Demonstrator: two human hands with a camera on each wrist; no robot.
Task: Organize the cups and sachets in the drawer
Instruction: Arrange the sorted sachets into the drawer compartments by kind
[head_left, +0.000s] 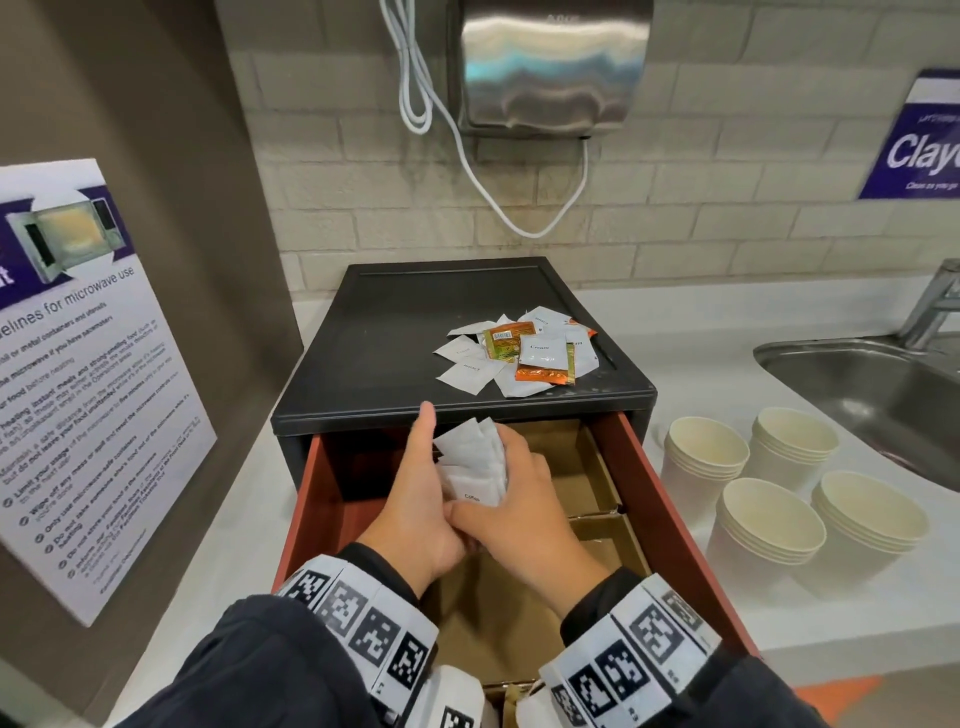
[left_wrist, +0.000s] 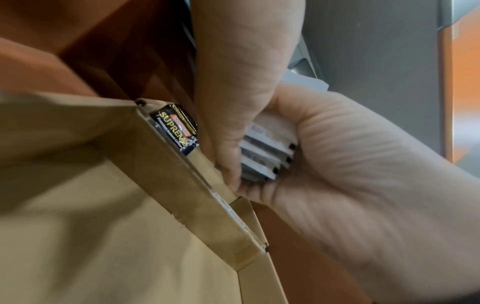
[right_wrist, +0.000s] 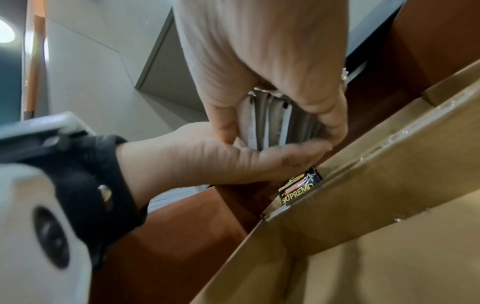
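Both hands hold one bundle of white sachets (head_left: 474, 462) upright over the back left of the open red-brown drawer (head_left: 670, 509). My left hand (head_left: 421, 493) cups the bundle from the left and below, thumb pointing up. My right hand (head_left: 519, 499) grips it from the right. In the wrist views the sachets' edges (left_wrist: 265, 156) (right_wrist: 275, 123) show between the two palms. A black "Supremo" sachet (left_wrist: 176, 129) (right_wrist: 301, 187) lies in the compartment beneath, against a cardboard divider (head_left: 597, 514). A loose pile of white and orange sachets (head_left: 524, 348) lies on the black cabinet top (head_left: 384, 353). Several stacks of paper cups (head_left: 706, 457) stand on the counter to the right.
A steel sink (head_left: 872, 395) with a tap (head_left: 935, 301) lies at the far right behind the cups. A microwave-use poster (head_left: 93, 374) hangs on the left wall. A metal dispenser (head_left: 550, 62) with a white cable hangs on the tiled wall above the cabinet.
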